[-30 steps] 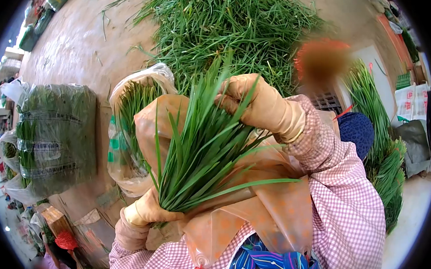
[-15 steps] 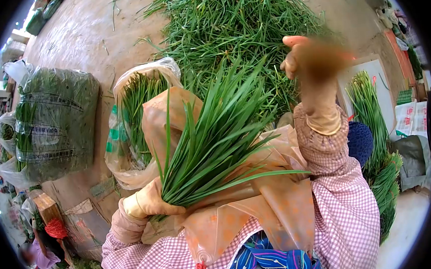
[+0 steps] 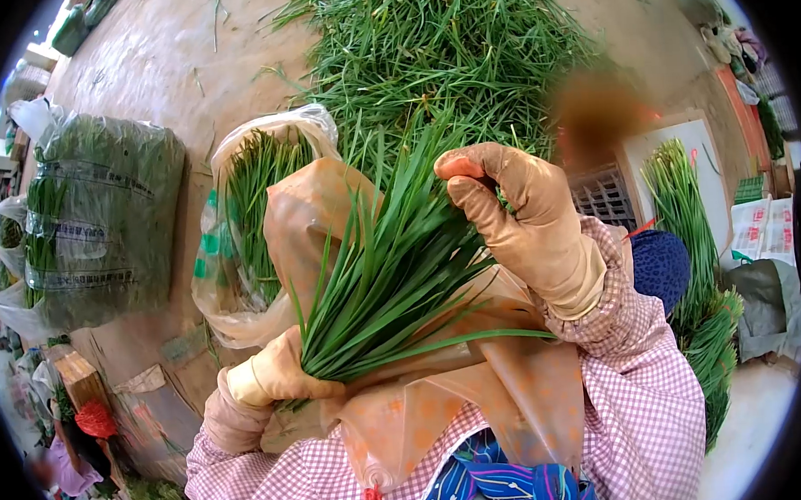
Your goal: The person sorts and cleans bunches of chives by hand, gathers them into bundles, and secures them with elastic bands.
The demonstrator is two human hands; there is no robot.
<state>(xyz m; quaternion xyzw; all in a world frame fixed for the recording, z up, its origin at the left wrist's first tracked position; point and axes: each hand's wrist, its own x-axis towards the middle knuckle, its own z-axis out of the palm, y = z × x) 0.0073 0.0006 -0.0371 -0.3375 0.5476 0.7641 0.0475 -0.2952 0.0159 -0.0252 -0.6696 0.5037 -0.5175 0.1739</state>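
My left hand (image 3: 284, 369), in a tan glove, is wrapped round the lower end of a bunch of garlic chives (image 3: 392, 268). The long flat green leaves fan up and to the right over my lap. At the upper right of the bunch is my gloved right hand (image 3: 530, 220), its thumb and index finger curled into a pinch beside the leaves. Anything between those fingertips is too hidden to make out. Beneath the bunch lies a translucent orange-brown plastic apron (image 3: 463, 410).
A heap of loose chives (image 3: 444, 48) spreads ahead. Left of my lap is an open plastic bag (image 3: 232, 322) of chives, beyond it a large packed bag (image 3: 110, 229). Tied chives (image 3: 684, 208) and a grey crate (image 3: 604, 196) are on the right.
My right hand has come down and left from over the right side of the heap to the bunch, its fingers now curled together. My left hand keeps its hold on the garlic chives.
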